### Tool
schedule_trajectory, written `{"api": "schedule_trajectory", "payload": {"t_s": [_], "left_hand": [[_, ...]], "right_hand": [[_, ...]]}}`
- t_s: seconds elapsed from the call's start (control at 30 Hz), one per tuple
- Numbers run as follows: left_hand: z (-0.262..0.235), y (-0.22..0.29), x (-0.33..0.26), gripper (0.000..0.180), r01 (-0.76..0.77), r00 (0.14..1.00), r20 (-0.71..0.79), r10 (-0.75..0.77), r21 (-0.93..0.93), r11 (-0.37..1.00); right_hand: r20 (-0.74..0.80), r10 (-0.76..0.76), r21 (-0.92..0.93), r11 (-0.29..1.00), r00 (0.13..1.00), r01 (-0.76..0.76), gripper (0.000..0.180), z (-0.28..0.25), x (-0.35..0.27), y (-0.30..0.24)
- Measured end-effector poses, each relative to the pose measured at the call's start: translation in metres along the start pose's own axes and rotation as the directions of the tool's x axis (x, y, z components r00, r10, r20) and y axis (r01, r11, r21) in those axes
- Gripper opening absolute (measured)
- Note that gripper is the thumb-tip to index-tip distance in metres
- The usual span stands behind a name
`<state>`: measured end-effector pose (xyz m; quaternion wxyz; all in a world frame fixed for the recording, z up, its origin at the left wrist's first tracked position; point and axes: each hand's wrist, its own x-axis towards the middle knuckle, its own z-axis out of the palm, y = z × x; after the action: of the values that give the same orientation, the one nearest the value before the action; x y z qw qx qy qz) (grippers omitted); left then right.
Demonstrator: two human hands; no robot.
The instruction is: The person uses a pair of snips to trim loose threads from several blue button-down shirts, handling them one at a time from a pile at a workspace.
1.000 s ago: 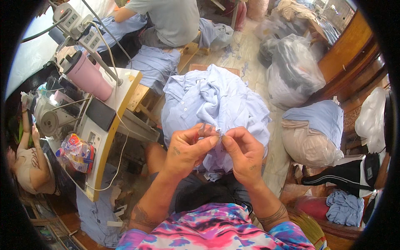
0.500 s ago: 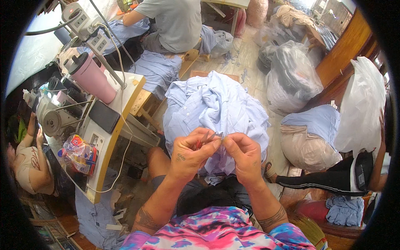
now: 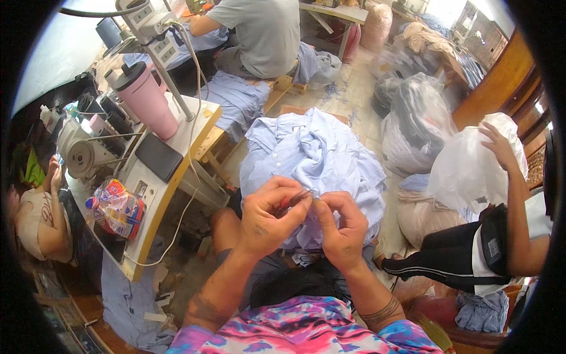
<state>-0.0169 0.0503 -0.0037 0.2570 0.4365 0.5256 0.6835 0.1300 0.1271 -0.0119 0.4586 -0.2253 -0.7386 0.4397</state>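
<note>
A heap of light blue cloth (image 3: 348, 159), with a buttoned shirt front on top, lies before me over my lap. My left hand (image 3: 265, 212) is closed, with small red-handled scissors (image 3: 285, 202) tucked between its fingers; their blades are blurred. My right hand (image 3: 343, 230) is closed in a pinch beside it. Thumbs and forefingers of both hands come together over the near part of the heap, pinching a bit of the blue cloth. The exact edge or thread between the fingertips is too small to make out.
On the left, a sewing table (image 3: 203, 133) bears a pink tumbler (image 3: 150, 103), a phone (image 3: 158, 158) and a plastic-wrapped packet (image 3: 118, 206). At right, a person (image 3: 513, 236) handles a white plastic bag (image 3: 471, 165). Another person (image 3: 259, 38) sits ahead. Full bags (image 3: 418, 124) stand on the floor.
The view has shifted slightly. Both hands stay together at the cloth; the scissors' blades show less. The person at right has lowered the white bag over the bundle and reaches to it.
</note>
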Motion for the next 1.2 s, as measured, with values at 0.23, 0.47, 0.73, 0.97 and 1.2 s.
{"api": "schedule_trajectory", "payload": {"t_s": [0.23,0.47,0.73,0.97,1.2], "left_hand": [[-0.011,0.008,-0.002,0.016,0.117,0.993,0.025,-0.118,0.020,0.993],[0.007,0.020,-0.041,0.028,0.430,0.878,-0.065,-0.475,-0.330,0.840],[0.015,0.034,-0.048,0.022,0.205,0.977,-0.123,-0.174,0.325,0.923],[0.014,0.033,-0.051,0.023,0.154,0.985,-0.129,-0.113,0.374,0.915],[0.013,0.035,-0.052,0.021,0.161,0.984,-0.130,-0.121,0.369,0.915]], "right_hand": [[0.175,0.397,0.506,0.749,0.901,-0.429,0.014,0.003,-0.003,0.004],[0.126,0.492,0.554,0.685,0.861,-0.473,0.018,0.012,-0.007,0.014],[0.069,0.407,0.522,0.763,0.911,-0.381,0.017,0.025,-0.012,0.003],[0.050,0.378,0.505,0.789,0.925,-0.350,0.016,0.029,-0.015,0.003],[0.010,0.303,0.450,0.849,0.953,-0.275,0.014,0.031,-0.019,0.008]]}}
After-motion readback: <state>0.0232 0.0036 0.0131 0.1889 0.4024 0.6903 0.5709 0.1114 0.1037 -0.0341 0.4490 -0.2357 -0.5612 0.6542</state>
